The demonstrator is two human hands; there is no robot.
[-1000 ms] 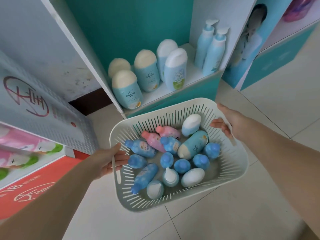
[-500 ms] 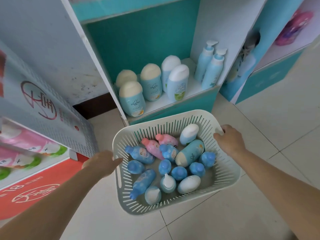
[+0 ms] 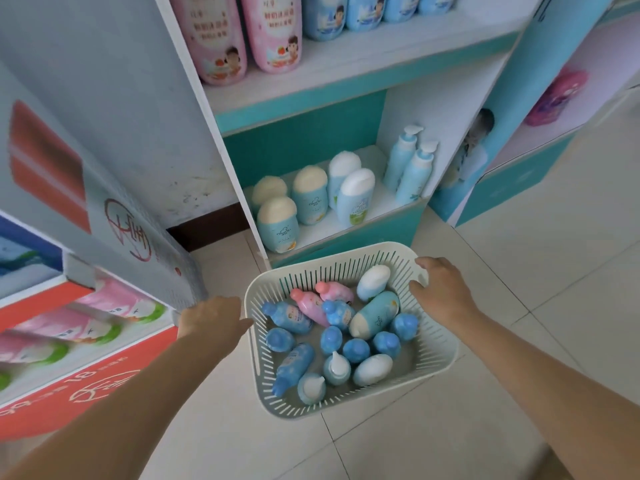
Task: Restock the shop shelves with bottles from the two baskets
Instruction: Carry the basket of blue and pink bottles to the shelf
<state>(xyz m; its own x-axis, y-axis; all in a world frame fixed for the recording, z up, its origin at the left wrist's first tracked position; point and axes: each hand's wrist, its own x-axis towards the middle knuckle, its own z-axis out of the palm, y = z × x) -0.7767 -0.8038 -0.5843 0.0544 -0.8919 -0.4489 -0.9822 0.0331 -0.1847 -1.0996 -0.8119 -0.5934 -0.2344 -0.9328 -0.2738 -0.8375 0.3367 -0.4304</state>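
A white-boarded shelf unit with teal backing rises beyond both hands, its lower bay holding smooth rounded bottles with cream and white domed caps and, beyond the right hand, two slim pump bottles. Glossy pink bottles stand on the board above. Pale, shiny floor tiles spread under everything. Between the hands sits the basket, a pale plastic tub with rounded corners and slotted walls, resting on the floor just in front of the shelf. Inside it lie a fat teal bottle with a cream cap, two pink bottles and many small blue bottles, jumbled together. The right hand is spread loosely over the basket's far right corner, gripping nothing. The left hand lies relaxed, fingertips at the left rim.
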